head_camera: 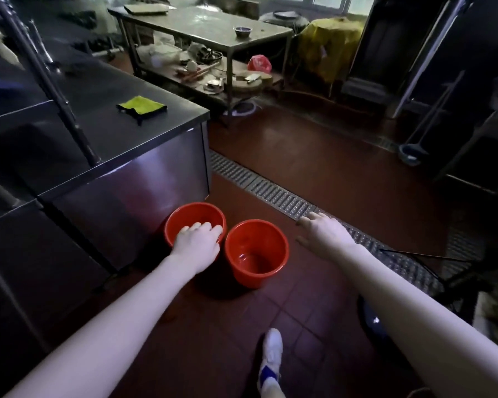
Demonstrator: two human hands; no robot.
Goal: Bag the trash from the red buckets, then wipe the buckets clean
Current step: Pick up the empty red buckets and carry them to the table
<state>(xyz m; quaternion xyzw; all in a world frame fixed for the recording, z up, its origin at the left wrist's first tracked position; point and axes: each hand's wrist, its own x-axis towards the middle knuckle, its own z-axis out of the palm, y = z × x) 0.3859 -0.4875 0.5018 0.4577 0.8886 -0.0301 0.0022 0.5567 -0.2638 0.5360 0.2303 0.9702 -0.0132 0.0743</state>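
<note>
1. Down on the red tile floor (314,156), two red buckets stand upright and side by side, their rims touching or nearly so, just in front of a steel counter (133,179).
2. The left bucket (184,215) is next to the counter's front panel; the left hand (197,241) lies over its near rim, fingers curled over the edge and gripping it.
3. The right bucket (256,254) has a bare, wet-looking bottom with no trash to be seen; the left bucket's inside is mostly hidden by the hand.
4. The right hand (325,235) hangs open, fingers spread, holding nothing, to the right of the right bucket and apart from it, over a metal drain grate (270,189) that runs aslant across the floor.
5. A yellow-green cloth (141,106) with dark edges lies flat on the counter top, well apart from the buckets.
6. A white shoe (272,356) with a blue patch shows at the lower edge, on the tiles.
7. Farther back stands a steel table (213,27) with a small bowl (242,30) on it and clutter on its lower shelf, a red bag (259,63) beside that.
8. A yellow sheet (328,44) covers something to the table's right.
9. No brand, label or writing can be read on any of it.
</note>
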